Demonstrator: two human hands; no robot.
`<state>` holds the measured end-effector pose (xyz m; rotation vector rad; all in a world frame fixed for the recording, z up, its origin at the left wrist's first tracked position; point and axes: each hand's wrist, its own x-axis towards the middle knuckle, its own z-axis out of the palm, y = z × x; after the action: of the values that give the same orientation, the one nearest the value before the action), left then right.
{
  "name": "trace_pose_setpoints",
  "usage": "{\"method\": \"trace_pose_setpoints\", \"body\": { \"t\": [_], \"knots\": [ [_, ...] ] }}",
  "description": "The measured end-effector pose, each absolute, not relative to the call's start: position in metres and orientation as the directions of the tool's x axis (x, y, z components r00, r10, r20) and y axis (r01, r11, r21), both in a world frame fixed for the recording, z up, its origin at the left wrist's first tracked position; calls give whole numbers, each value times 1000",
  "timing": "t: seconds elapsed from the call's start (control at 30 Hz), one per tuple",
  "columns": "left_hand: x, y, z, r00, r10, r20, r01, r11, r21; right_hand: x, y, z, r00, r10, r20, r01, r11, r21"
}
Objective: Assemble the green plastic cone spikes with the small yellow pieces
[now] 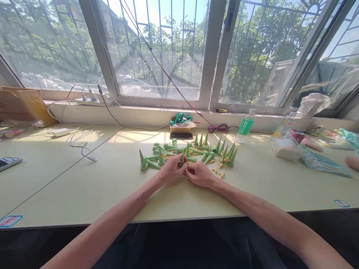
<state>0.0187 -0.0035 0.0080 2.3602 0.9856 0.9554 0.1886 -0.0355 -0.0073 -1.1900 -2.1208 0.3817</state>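
My left hand (172, 168) and my right hand (199, 174) meet at the middle of the pale table (112, 186). Both are closed around one green cone-shaped spike (182, 160), whose tip sticks up between the fingers. Just beyond the hands lies a heap of several more green cone spikes (196, 149), some standing upright, some lying flat. Small yellow pieces (220, 172) are scattered among them, to the right of my right hand.
A phone (181, 135) and a small cardboard box with green bags sit behind the heap. A green-labelled bottle (245, 126), plastic bags and packets (322, 160) are at right, where another person's hand (352, 162) rests. Cables and a charger (60, 132) lie at left.
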Motion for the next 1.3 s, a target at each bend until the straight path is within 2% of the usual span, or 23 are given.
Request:
{"method": "trace_pose_setpoints", "body": {
  "t": [0.37,0.83,1.3],
  "knots": [
    [19,-4,7,532,729,431,382,-661,646,193,-32,-6,-328,822,465,598,562,-572],
    [22,-6,9,561,631,536,372,-771,517,195,-29,-9,-387,784,485,426,619,-660],
    [22,-6,6,557,629,543,310,-763,567,195,-31,-4,-390,792,469,395,604,-692]
  ]
}}
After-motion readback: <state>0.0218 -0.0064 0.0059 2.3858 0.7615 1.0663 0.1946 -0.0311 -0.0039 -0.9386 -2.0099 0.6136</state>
